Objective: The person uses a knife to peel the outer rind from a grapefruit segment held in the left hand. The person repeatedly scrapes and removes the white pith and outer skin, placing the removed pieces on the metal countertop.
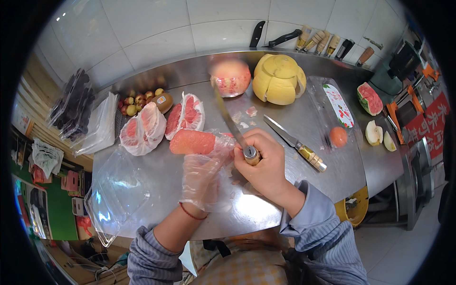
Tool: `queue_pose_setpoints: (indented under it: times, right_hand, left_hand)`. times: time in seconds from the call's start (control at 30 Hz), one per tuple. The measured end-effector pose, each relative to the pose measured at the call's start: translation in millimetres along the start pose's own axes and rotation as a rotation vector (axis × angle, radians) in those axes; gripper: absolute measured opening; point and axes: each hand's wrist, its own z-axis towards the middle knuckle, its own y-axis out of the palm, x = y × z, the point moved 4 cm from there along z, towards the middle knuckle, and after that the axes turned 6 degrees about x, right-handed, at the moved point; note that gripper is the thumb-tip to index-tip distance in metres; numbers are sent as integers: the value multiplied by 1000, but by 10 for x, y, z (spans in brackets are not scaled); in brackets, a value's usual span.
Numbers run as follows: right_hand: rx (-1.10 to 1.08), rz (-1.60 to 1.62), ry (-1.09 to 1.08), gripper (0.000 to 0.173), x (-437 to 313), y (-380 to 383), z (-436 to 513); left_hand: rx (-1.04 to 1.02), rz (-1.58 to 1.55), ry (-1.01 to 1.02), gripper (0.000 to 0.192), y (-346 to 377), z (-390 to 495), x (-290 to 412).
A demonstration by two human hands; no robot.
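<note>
My left hand (205, 174), in a clear plastic glove, holds a peeled pink pomelo segment (192, 141) above the steel worktop (160, 213). My bare right hand (265, 162) grips a knife (228, 117) by its handle, the blade pointing away from me beside the gloved fingers. Two pieces of pomelo in white pith, one piece (143, 130) farther left and another piece (186, 115) nearer, lie beyond the segment. A second knife (295, 143) with a patterned handle rests right of my right hand. Scraps of peel (251, 111) are scattered in front.
An opened yellow pomelo rind (279, 79) and a peeled reddish round fruit (231, 78) stand at the back. An open clear plastic box (117, 192) overhangs the left edge. Another clear container (320, 107) holds an orange-red fruit (338, 137). Several knives (285, 38) line the back wall.
</note>
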Motion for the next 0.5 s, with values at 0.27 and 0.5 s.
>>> queue_pose_setpoints:
  times: [0.27,0.5]
  right_hand:
    - [10,56,39,21,-25,78,11]
    - [-37,19,20,25,3,95,8]
  left_hand:
    - [-21,-68,101,19,-35,11,18]
    - [-34,-85,42,16,-183,49,-81]
